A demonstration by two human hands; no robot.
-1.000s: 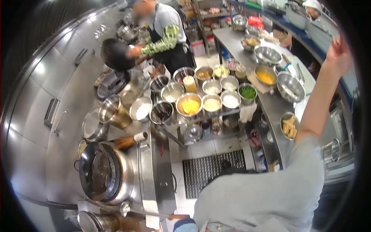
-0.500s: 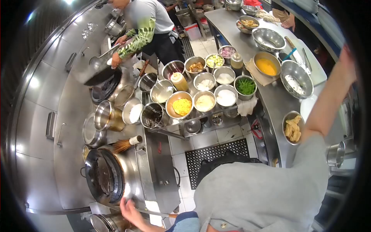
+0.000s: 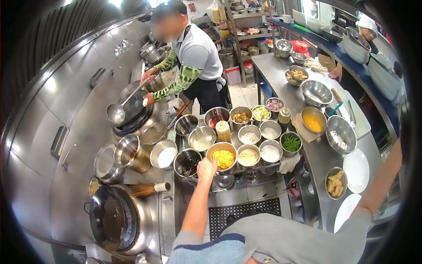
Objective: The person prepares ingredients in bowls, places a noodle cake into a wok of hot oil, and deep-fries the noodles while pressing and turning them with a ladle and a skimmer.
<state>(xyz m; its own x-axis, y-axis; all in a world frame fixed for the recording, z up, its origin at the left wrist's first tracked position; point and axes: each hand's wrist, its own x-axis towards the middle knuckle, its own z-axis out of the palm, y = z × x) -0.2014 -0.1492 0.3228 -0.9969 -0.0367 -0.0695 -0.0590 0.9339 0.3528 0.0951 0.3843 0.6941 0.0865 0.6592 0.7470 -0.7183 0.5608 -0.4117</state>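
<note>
So the right arm point(image 3: 383, 187) is stretching out of view, and I can't tell what the right hand is doing. A dark wok point(image 3: 97, 213) and a straw brush point(image 3: 147, 189) are sitting off to the left. The left hand point(image 3: 206, 168) is curling in at the rim of the bowl of yellow bits point(image 3: 221, 145), can't tell if it's actually pinching it. A bowl of dark stuff point(image 3: 181, 154) is crowding in on the left, and a squeeze bottle point(image 3: 223, 131) is standing right behind. Farther back, a co-worker point(image 3: 198, 55) is holding a ladle point(image 3: 116, 114) by another wok point(image 3: 133, 104).
</note>
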